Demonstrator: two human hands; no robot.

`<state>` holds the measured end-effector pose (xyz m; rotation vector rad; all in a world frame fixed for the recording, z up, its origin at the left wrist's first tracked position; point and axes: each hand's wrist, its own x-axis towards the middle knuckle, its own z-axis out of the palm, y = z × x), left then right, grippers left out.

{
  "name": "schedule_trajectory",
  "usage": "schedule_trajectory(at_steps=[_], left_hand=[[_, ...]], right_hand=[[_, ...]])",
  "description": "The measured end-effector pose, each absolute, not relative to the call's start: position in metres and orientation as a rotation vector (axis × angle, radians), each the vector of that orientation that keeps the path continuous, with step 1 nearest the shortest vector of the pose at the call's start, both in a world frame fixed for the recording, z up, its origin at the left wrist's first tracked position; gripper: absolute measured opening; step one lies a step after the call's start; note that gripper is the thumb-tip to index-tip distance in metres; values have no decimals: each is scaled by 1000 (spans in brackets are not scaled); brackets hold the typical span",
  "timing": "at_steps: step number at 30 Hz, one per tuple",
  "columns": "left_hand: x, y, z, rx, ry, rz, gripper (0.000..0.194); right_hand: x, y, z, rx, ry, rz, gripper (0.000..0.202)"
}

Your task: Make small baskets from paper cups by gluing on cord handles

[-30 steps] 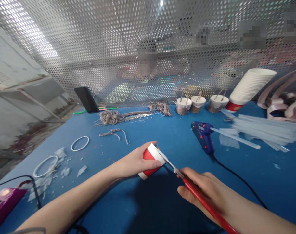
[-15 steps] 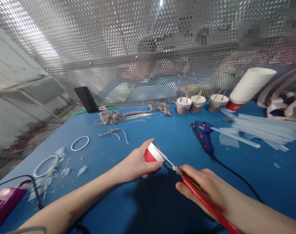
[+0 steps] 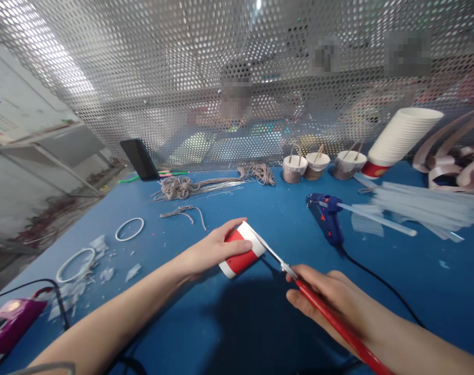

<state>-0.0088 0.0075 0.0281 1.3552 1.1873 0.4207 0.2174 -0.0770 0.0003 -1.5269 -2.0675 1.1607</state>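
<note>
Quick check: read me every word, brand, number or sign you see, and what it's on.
No text is legible.
Held cup: no readable lettering.
Stacked cups: emblem on the red band, too blurred.
Blue glue gun: small red-orange mark, too small to read.
Purple box: pale patch, too blurred.
Left wall: faint reddish marks, too blurred.

Place: a craft workshop, by the look of it
Worktop: blue, littered with scraps
Tools: red-handled scissors, a corded glue gun
Supplies: clear sticks in a heap, tangled grey cord, a tall leaning stack of paper cups
Back: a perforated metal screen, people blurred behind it
Far left: pale wall, marked and scuffed
</note>
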Motion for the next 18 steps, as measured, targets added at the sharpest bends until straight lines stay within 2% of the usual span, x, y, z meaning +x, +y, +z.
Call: schedule_trajectory(at_steps=[6,18], left_hand=[[-10,8,26,1359,1044,366,55],[-10,7,29,1588,1171,271,59]], right_hand=[[221,-77,-7,-1408,-2058,1137,22],[222,-73,-10,-1395,-2053,1128,23]])
